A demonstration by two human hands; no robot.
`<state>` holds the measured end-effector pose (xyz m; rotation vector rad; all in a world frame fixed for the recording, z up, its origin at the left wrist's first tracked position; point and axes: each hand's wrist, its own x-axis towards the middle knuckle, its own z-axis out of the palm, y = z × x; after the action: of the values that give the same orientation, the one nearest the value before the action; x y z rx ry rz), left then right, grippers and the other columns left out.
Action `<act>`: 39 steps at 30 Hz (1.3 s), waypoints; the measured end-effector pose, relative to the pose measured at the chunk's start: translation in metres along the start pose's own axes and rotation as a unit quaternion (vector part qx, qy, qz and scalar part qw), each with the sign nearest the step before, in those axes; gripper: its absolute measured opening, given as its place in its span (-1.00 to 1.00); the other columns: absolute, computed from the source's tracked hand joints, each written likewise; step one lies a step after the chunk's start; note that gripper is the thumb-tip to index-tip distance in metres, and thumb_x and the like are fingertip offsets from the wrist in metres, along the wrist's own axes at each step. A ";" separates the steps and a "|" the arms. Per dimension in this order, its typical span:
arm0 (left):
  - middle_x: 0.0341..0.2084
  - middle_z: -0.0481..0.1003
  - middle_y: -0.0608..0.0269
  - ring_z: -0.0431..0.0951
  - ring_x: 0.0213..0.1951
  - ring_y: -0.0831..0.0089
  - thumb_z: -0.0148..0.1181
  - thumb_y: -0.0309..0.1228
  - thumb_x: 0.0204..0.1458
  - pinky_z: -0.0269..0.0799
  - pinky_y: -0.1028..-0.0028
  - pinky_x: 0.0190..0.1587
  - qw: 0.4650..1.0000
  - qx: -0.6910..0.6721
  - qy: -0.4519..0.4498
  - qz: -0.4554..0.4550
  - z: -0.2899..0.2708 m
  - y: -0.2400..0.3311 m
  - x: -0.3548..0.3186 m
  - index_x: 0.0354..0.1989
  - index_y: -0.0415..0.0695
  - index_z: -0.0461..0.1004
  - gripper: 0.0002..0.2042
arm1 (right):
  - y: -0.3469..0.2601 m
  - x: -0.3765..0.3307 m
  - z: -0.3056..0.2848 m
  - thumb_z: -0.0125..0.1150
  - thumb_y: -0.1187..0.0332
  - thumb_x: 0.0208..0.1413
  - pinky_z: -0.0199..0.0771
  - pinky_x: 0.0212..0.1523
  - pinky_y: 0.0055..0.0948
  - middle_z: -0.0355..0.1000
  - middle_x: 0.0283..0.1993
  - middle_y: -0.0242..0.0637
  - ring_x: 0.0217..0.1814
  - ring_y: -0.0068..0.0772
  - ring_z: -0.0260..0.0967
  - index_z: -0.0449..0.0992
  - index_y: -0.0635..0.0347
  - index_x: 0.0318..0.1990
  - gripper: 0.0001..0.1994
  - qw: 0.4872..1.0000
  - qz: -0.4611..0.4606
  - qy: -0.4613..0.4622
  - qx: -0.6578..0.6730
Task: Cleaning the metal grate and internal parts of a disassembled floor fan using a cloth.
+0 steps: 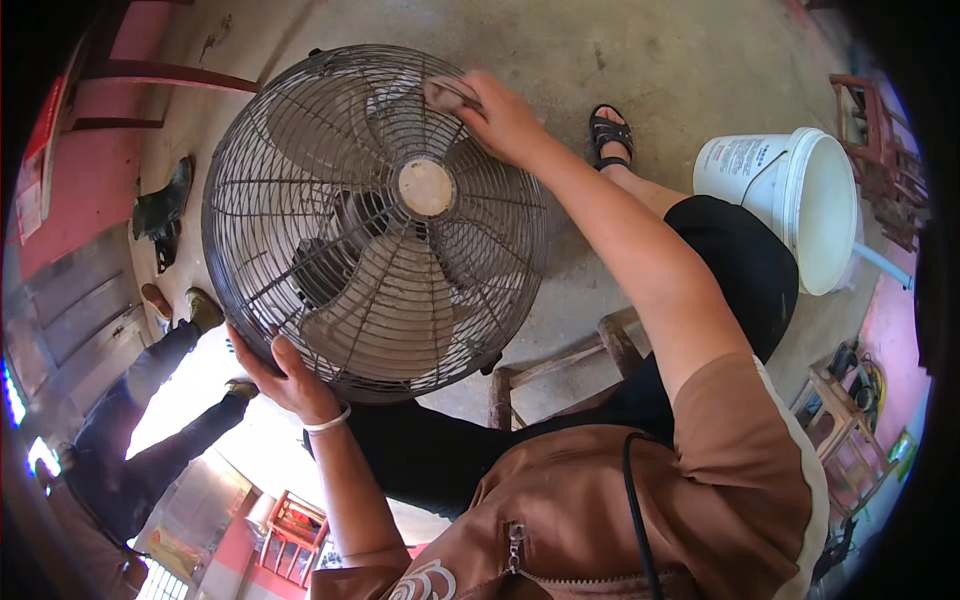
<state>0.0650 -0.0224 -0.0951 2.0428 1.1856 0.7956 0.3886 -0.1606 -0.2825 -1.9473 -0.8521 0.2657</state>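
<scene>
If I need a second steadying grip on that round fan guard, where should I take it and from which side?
Take the outer rim of the fan guard, probably at its bare left edge, coming from outside. The thick hoop gives fingers something to curl around, unlike the thin wires. The left hand already grips the near rim that way; the right hand presses a cloth on the far wires.

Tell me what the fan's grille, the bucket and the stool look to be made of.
Fan grille: thin metal wire, dull grey and dusty, judging by its fine welded spokes and rings. Bucket: smooth white plastic, with a thin wire handle, lying on its side. Stool: rough, worn bare wood, probably unpainted. The right hand presses a cloth, likely fabric, to the grille; the left hand grips its rim.
</scene>
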 end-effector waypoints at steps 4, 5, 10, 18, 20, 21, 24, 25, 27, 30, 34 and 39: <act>0.28 0.16 -0.12 0.14 0.32 0.11 0.09 -0.01 0.14 -0.05 0.24 0.35 0.998 0.055 -0.001 0.025 -0.002 0.000 -0.001 0.34 -0.32 0.05 -0.24 | 0.043 -0.072 -0.021 0.22 0.29 0.07 0.41 -0.04 -0.14 0.41 -0.03 -0.10 0.01 0.04 0.40 0.36 0.11 0.04 -0.63 0.999 0.000 -0.011 -0.042; 0.29 0.16 -0.12 0.14 0.31 0.10 0.08 -0.01 0.14 -0.05 0.24 0.35 0.999 0.045 -0.002 0.018 -0.002 0.000 0.000 0.34 -0.31 0.06 -0.25 | 0.042 -0.070 -0.021 0.22 0.29 0.07 0.41 -0.04 -0.14 0.41 -0.03 -0.10 0.01 0.04 0.40 0.36 0.11 0.04 -0.63 0.999 -0.003 -0.009 -0.041; 0.28 0.16 -0.13 0.15 0.31 0.09 0.08 0.01 0.13 -0.04 0.22 0.35 0.997 0.072 0.001 0.026 0.001 0.006 0.000 0.34 -0.30 0.06 -0.24 | 0.014 -0.001 0.004 0.20 0.25 0.09 0.42 -0.05 -0.14 0.41 0.00 -0.08 0.01 0.04 0.39 0.36 0.11 0.04 -0.63 0.998 0.058 0.016 0.010; 0.27 0.18 -0.11 0.15 0.31 0.10 0.10 0.03 0.11 -0.03 0.23 0.35 0.998 0.060 0.003 0.030 0.001 0.006 -0.001 0.33 -0.33 0.07 -0.21 | -0.041 0.053 0.025 0.18 0.23 0.10 0.43 -0.04 -0.13 0.41 0.02 -0.12 0.02 0.04 0.39 0.35 0.07 0.03 -0.64 0.996 -0.078 0.028 -0.037; 0.27 0.18 -0.10 0.13 0.32 0.10 0.12 0.03 0.09 -0.05 0.22 0.35 0.999 0.049 0.010 0.019 -0.002 0.008 -0.001 0.33 -0.32 0.07 -0.21 | -0.012 0.010 -0.007 0.19 0.24 0.10 0.44 -0.05 -0.12 0.41 0.01 -0.13 0.03 0.03 0.40 0.33 0.05 0.04 -0.63 0.991 -0.101 -0.012 -0.088; 0.27 0.18 -0.10 0.13 0.32 0.10 0.12 0.03 0.09 -0.05 0.22 0.35 0.999 0.041 0.014 0.021 -0.001 0.009 0.000 0.33 -0.32 0.07 -0.21 | 0.021 -0.019 -0.025 0.19 0.26 0.10 0.44 -0.04 -0.15 0.42 0.00 -0.10 0.03 0.03 0.40 0.33 0.08 0.07 -0.62 0.989 -0.060 -0.082 -0.105; 0.28 0.17 -0.10 0.12 0.33 0.09 0.14 0.02 0.08 -0.09 0.22 0.36 0.998 0.063 -0.002 0.023 -0.006 0.007 0.000 0.34 -0.32 0.06 -0.20 | 0.022 -0.038 -0.026 0.20 0.29 0.10 0.45 -0.05 -0.18 0.41 0.01 -0.10 0.03 0.01 0.41 0.33 0.07 0.08 -0.61 0.990 0.004 -0.107 -0.093; 0.29 0.17 -0.11 0.12 0.33 0.09 0.14 0.02 0.09 -0.10 0.21 0.37 0.998 0.064 -0.004 0.029 -0.006 0.004 0.000 0.34 -0.31 0.06 -0.21 | 0.010 -0.032 -0.018 0.21 0.28 0.09 0.46 -0.06 -0.18 0.41 0.03 -0.14 0.03 -0.02 0.42 0.34 0.03 0.07 -0.62 0.996 0.032 -0.061 -0.064; 0.29 0.16 -0.11 0.12 0.33 0.09 0.13 -0.01 0.09 -0.11 0.21 0.37 0.998 0.063 -0.010 0.030 0.000 0.003 -0.003 0.34 -0.31 0.06 -0.22 | -0.034 0.003 -0.003 0.22 0.28 0.09 0.47 -0.07 -0.18 0.41 0.01 -0.15 -0.01 -0.03 0.44 0.34 0.04 0.06 -0.62 1.000 -0.018 -0.017 -0.013; 0.29 0.16 -0.11 0.11 0.33 0.09 0.13 -0.03 0.09 -0.12 0.22 0.37 0.998 0.062 -0.005 0.021 -0.002 0.004 -0.002 0.34 -0.31 0.05 -0.23 | -0.109 0.051 0.026 0.23 0.26 0.08 0.50 -0.12 -0.18 0.42 -0.01 -0.18 -0.03 -0.05 0.46 0.34 0.04 0.04 -0.63 0.993 -0.111 -0.008 0.049; 0.29 0.16 -0.11 0.11 0.34 0.08 0.15 -0.05 0.08 -0.12 0.22 0.37 0.998 0.062 -0.002 0.027 -0.005 0.004 -0.001 0.34 -0.32 0.05 -0.23 | -0.100 0.050 0.029 0.22 0.31 0.07 0.50 -0.15 -0.21 0.42 -0.01 -0.16 -0.06 -0.05 0.46 0.31 0.04 0.07 -0.60 0.987 -0.158 0.000 -0.028; 0.30 0.15 -0.11 0.10 0.34 0.08 0.18 -0.08 0.07 -0.11 0.22 0.37 0.998 0.047 -0.003 0.044 -0.003 0.004 0.001 0.34 -0.33 0.05 -0.22 | -0.018 0.008 -0.017 0.23 0.30 0.07 0.51 -0.17 -0.14 0.42 0.03 -0.19 -0.05 -0.07 0.48 0.30 -0.01 0.07 -0.60 0.988 -0.055 -0.090 -0.115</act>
<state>0.0654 -0.0225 -0.0904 2.1854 1.1561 0.7888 0.3951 -0.1616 -0.2577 -2.1032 -1.1476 0.2915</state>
